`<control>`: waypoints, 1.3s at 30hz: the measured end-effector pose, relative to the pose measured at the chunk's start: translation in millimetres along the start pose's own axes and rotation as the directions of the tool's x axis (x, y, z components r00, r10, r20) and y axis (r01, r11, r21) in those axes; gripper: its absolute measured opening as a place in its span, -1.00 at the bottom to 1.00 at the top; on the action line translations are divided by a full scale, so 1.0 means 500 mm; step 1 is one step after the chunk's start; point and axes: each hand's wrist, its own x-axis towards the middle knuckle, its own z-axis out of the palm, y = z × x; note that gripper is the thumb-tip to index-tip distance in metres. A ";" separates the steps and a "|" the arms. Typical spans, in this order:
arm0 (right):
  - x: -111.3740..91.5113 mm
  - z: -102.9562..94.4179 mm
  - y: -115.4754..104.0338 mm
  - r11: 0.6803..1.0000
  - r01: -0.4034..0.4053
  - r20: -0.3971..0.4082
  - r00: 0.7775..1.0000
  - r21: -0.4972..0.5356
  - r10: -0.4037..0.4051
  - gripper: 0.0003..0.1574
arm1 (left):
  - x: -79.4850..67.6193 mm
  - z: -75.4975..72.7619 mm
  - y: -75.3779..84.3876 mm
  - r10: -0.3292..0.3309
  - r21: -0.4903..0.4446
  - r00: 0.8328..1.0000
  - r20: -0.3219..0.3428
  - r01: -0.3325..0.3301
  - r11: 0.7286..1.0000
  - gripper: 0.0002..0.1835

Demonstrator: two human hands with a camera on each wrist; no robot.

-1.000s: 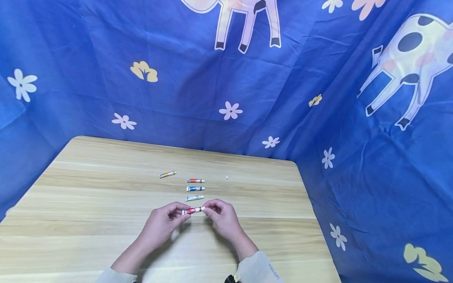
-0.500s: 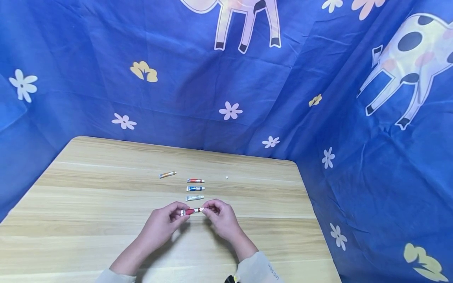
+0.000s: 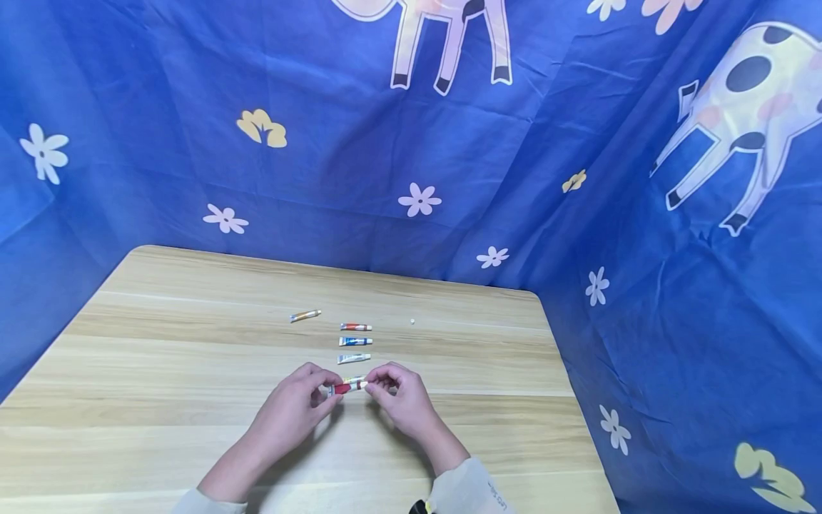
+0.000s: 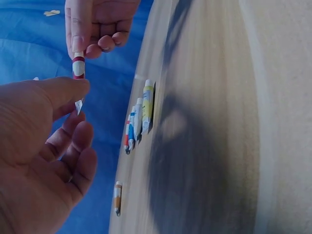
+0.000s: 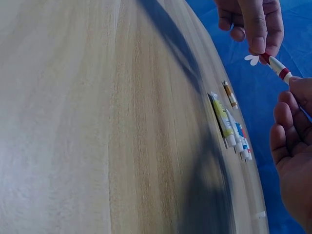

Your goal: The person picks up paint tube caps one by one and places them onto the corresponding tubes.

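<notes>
A dark red paint tube is held above the table between both hands. My left hand pinches its flat tail end between thumb and fingers. At its other end, my right hand pinches the white cap, with the remaining fingers loosely curled. Just behind the held tube lies a yellow paint tube, partly covered by it in the head view. Further back, a white tube, a blue tube and a red tube lie in a row, caps to the right.
An orange-brown tube lies at an angle, back left of the row. A small white piece sits to the right of the red tube. The wood-grain table meets a blue patterned cloth at the back and sides.
Both hands have brought the dark red tube slightly nearer the person, its tail end tipping a little. The yellow tube behind it now shows in the head view.
</notes>
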 end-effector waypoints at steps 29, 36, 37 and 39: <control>0.067 -0.073 0.070 0.986 -0.070 -0.254 0.961 0.154 0.108 -0.71 | -0.005 0.055 -0.048 0.005 0.087 0.990 0.138 -0.017 0.996 -0.85; 0.087 -0.095 0.100 0.985 -0.095 -0.305 0.943 0.143 0.135 -0.74 | -0.006 0.068 -0.053 0.025 0.080 0.990 0.140 -0.037 0.996 -0.84; 0.090 -0.097 0.105 0.986 -0.098 -0.309 0.941 0.135 0.136 -0.75 | -0.006 0.069 -0.053 0.028 0.077 0.990 0.138 -0.039 0.996 -0.84; 0.095 -0.103 0.113 0.988 -0.102 -0.314 0.940 0.120 0.135 -0.76 | -0.007 0.072 -0.052 0.036 0.074 0.990 0.133 -0.046 0.996 -0.84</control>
